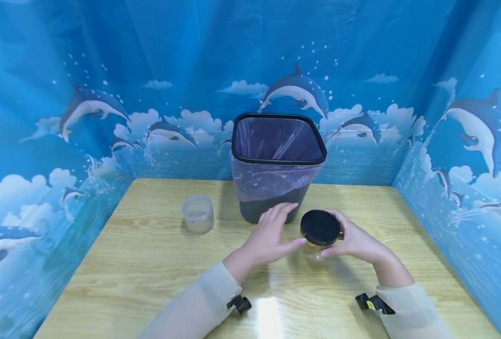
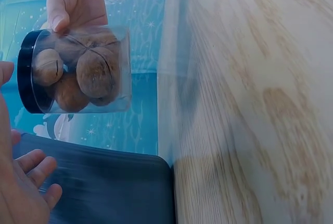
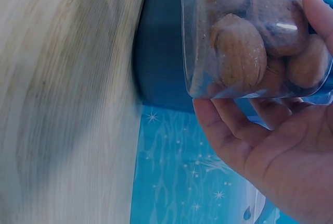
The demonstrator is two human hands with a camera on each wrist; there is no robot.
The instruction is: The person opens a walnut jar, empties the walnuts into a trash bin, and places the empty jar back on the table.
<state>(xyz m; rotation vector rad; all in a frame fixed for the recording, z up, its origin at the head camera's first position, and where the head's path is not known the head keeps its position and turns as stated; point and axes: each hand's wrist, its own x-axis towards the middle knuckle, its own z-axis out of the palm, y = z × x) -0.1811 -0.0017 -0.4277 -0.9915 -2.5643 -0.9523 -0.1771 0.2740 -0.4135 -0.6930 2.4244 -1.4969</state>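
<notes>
While fingers grip, jar upright, lid uppermost

No readable text or labels

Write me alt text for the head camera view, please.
A person's right hand holds a clear jar with a black lid above a wooden table, the left hand close beside it. Beyond them stands a bin lined with a purple bag, a clear cup to its left, and dolphin-print curtains behind.
</notes>
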